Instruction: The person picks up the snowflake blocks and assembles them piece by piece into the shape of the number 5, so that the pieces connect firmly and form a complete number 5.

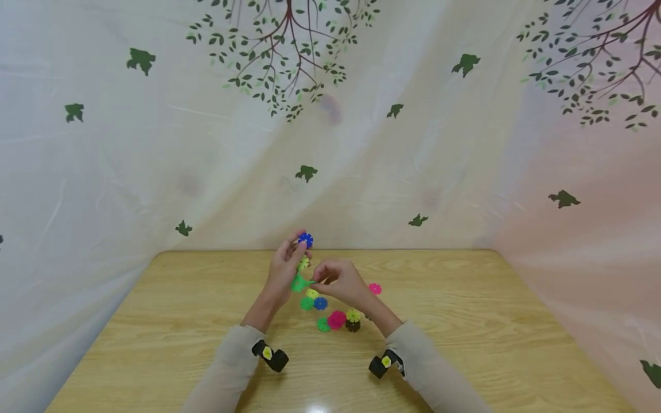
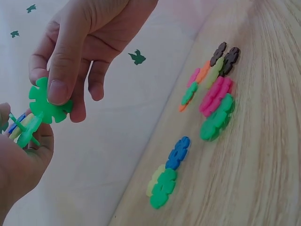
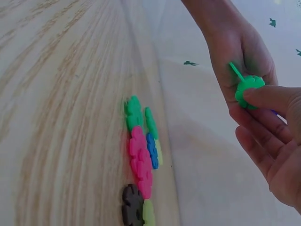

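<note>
My left hand (image 1: pixel 284 268) grips a small group of flower-shaped plastic interlocking discs. A blue disc (image 1: pixel 306 240) shows by its fingertips, a yellow disc (image 1: pixel 303 263) lies below, and a green disc (image 1: pixel 298 284) is near the palm. The right hand (image 1: pixel 342 281) pinches another green disc (image 2: pixel 47 104) between thumb and fingers. In the left wrist view this disc faces the camera, close beside the held green disc (image 2: pixel 31 129), which has another green piece crossing it edge-on. The right wrist view shows the pinched green disc (image 3: pixel 250 89) in front of the left palm.
Under the hands, a green disc (image 1: pixel 307 303), a blue disc (image 1: pixel 321 303) and a yellow disc (image 1: pixel 312 293) lie on the wooden table (image 1: pixel 181 344). Closer in are green, pink (image 1: pixel 337 320), yellow and dark brown discs (image 1: pixel 353 326). A pink disc (image 1: pixel 374 288) lies right; a printed curtain (image 1: pixel 232 172) hangs behind.
</note>
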`<state>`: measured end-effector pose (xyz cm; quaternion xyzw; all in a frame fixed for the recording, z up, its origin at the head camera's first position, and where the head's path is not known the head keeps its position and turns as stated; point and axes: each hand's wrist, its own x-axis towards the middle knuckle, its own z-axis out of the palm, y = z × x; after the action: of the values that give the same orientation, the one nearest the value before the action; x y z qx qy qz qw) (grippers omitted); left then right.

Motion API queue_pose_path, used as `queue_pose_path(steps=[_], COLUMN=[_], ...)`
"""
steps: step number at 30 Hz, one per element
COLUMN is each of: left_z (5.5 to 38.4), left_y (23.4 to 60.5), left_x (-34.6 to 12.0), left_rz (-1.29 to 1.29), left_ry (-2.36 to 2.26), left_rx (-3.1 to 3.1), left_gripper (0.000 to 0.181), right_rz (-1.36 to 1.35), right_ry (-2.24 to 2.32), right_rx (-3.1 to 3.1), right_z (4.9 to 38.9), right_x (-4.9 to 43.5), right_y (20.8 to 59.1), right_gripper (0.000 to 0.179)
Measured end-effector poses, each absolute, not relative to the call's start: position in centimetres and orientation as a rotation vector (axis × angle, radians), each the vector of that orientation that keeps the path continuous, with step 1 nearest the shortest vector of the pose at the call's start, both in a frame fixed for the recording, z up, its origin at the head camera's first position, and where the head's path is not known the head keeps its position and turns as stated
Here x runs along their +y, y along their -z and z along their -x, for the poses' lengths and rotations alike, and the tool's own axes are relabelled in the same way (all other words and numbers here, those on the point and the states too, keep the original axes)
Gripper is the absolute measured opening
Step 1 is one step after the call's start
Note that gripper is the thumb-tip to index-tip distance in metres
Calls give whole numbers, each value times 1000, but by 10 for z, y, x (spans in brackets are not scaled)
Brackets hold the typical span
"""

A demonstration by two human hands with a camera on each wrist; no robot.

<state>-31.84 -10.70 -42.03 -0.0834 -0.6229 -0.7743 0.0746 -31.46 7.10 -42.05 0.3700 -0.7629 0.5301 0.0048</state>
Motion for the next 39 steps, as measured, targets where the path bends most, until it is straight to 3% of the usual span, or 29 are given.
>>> queue_pose_path(steps=[11,39], left_z=[318,312], left_y=[419,413], left_x=[-109,-102], left_rz=[304,344], left_ry=[2379,2273], left_rx=[-1869,-1919], left_gripper=[47,45], right_rz=[-1115,-1128], right_ry=[-1620,-1582], right_rx=[-2296,-2184], right_z=[314,305], right_x=[68,62], right_y=[426,420], right_gripper=[5,5])
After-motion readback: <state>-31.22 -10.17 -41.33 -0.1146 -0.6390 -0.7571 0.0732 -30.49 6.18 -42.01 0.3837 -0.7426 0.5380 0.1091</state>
